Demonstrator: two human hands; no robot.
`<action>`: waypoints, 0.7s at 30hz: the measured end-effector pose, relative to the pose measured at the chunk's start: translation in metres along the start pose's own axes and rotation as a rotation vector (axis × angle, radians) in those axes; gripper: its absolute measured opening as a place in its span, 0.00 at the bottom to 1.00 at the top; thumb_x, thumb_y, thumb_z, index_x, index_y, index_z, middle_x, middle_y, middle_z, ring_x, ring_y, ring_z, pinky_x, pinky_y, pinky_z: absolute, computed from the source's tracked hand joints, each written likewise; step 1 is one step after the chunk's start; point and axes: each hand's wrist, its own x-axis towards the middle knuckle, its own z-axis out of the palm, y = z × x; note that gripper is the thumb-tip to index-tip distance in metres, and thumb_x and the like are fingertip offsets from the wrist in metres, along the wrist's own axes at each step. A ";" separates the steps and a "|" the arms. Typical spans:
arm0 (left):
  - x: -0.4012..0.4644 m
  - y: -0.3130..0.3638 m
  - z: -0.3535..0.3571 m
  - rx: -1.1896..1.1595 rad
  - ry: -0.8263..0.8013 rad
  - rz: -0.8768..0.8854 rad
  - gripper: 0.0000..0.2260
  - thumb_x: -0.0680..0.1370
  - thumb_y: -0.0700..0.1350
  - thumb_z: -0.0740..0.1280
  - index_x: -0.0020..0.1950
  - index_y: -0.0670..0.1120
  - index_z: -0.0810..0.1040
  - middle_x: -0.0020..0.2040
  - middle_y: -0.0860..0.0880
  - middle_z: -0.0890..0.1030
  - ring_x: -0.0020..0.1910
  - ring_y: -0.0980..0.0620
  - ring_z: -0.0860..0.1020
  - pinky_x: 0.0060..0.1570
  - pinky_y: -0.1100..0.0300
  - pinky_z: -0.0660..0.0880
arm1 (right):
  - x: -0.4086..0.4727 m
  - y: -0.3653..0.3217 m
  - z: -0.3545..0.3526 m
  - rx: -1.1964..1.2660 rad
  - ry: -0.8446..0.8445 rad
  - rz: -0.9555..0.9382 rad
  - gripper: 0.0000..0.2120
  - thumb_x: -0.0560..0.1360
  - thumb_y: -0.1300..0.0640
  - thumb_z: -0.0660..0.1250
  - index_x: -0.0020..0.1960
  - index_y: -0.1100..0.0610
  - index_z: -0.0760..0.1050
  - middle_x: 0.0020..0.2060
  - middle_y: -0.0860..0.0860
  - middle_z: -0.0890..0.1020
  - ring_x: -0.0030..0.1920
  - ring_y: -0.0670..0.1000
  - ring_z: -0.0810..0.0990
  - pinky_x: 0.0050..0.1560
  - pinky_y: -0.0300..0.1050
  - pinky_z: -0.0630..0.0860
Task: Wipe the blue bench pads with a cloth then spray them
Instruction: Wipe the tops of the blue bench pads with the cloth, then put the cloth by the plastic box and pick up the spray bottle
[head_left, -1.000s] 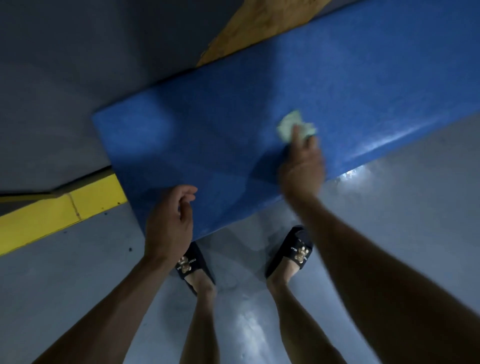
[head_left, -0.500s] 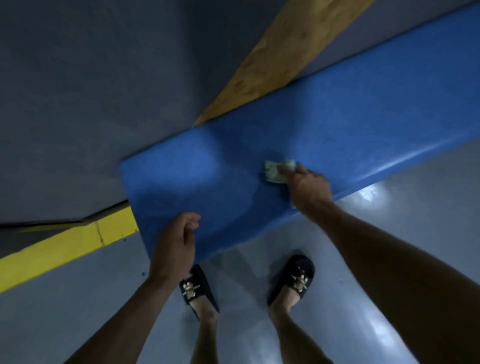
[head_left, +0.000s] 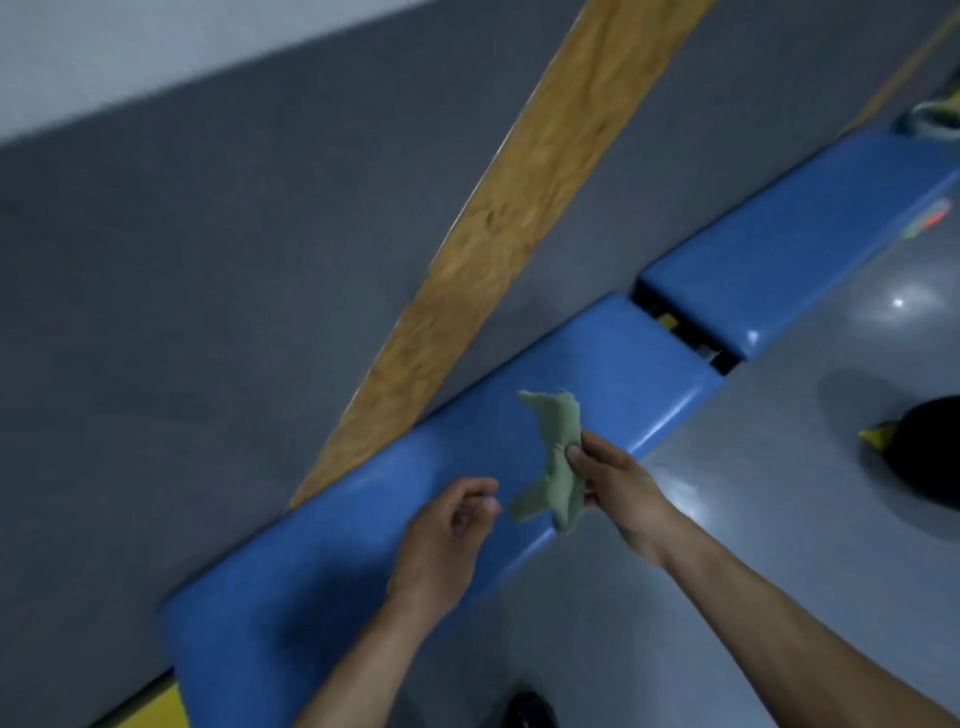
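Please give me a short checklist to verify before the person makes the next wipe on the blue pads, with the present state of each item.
1. Cloth in hand: ok. The right hand pinches the green cloth.
2. Cloth spread flat for wiping: not ok. It hangs bunched and twisted.
3. Cloth touching the near blue pad: not ok, it looks lifted above it.
4. Left hand free: ok. Its fingers are loosely curled and hold nothing.
5. Far blue pad reachable surface: cannot tell. Something blurred lies at its far end.
6. Spray bottle ready: cannot tell. None is clearly in view.
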 end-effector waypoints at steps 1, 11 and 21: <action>0.005 0.028 0.009 -0.019 -0.025 0.037 0.08 0.78 0.55 0.66 0.55 0.58 0.79 0.47 0.59 0.85 0.48 0.59 0.82 0.53 0.58 0.78 | -0.008 -0.017 -0.009 0.041 0.017 -0.036 0.10 0.84 0.59 0.59 0.61 0.59 0.76 0.42 0.54 0.80 0.43 0.51 0.81 0.41 0.44 0.77; 0.032 0.198 0.089 0.137 -0.287 0.284 0.17 0.68 0.58 0.74 0.55 0.62 0.77 0.53 0.59 0.81 0.51 0.58 0.81 0.50 0.53 0.80 | -0.087 -0.114 -0.110 0.188 0.232 -0.254 0.19 0.81 0.56 0.66 0.70 0.44 0.72 0.52 0.57 0.85 0.53 0.56 0.85 0.53 0.51 0.82; 0.108 0.293 0.127 0.147 -0.424 0.464 0.09 0.73 0.45 0.69 0.51 0.56 0.80 0.48 0.57 0.80 0.48 0.56 0.80 0.46 0.56 0.79 | -0.080 -0.187 -0.227 -0.343 0.508 -0.106 0.17 0.71 0.40 0.74 0.52 0.50 0.79 0.42 0.47 0.83 0.41 0.45 0.82 0.47 0.47 0.80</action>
